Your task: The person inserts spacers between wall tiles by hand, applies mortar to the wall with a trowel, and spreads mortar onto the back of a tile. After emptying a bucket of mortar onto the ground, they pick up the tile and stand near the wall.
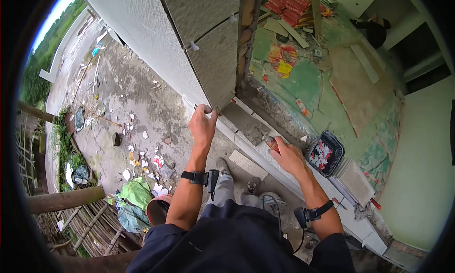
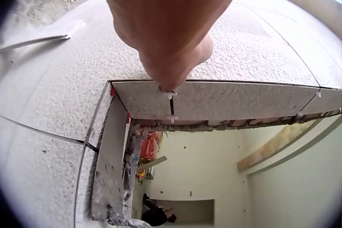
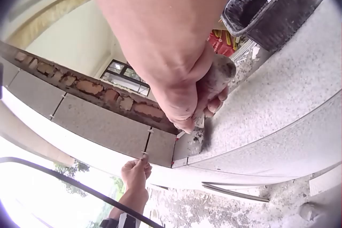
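My left hand (image 1: 203, 126) is at the lower corner of the tiled wall end (image 1: 215, 69). Its thumb and fingertips pinch a small white tile spacer (image 2: 171, 95) at the joint between two grey tiles. My right hand (image 1: 289, 157) grips a trowel by its rounded handle (image 3: 224, 68) above the ledge. Mortar spots mark the trowel's grey blade (image 3: 195, 140), which points toward the corner; the fingers hide part of the handle. Another white spacer (image 1: 194, 46) sits in a joint farther up the wall end.
A black tub (image 1: 337, 165) holding red and white bits stands on the ledge beside my right forearm, near stacked tiles (image 1: 355, 180). Indoors are boards (image 1: 362, 90), red bags (image 1: 289, 8) and another person (image 1: 377, 32). Debris (image 1: 137, 159) litters the ground at left.
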Demonstrator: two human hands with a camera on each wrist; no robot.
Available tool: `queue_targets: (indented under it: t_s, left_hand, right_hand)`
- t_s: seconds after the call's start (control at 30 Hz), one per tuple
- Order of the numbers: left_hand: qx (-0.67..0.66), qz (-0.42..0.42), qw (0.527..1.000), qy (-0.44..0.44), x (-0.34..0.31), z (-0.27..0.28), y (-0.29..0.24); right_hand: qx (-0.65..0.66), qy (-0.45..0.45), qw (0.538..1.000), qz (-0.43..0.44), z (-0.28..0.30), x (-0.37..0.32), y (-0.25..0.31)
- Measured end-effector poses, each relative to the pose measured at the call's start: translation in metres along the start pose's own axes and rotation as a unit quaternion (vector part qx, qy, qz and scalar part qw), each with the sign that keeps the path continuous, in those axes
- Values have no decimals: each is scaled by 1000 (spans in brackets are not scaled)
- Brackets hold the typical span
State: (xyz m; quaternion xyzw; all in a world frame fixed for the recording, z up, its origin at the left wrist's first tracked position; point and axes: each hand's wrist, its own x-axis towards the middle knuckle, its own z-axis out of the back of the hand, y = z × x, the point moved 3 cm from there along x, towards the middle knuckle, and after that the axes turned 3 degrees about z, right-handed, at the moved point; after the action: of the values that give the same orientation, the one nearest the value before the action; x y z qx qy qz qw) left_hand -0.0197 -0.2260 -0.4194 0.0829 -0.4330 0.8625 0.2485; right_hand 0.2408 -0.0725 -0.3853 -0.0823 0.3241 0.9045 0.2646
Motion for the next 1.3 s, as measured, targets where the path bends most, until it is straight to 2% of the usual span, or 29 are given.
queue_targets:
  t_s: [0.13,0.2,0.53,1.3]
  left_hand:
    - [-3,-9,1000,-7,0,0,-1]
    - [-1,-5,1000,-6,-1,1,-1]
    - [2,3,1000,-1,0,-1,1]
    - [8,2,1000,-16,-1,0,-1]
  right_hand:
    - [-11,4,1000,2,0,2,3]
    - [-31,-31,999,9,0,3,6]
    - [-34,-30,999,9,-4,11,3]
    - [-41,11,999,6,2,26,4]
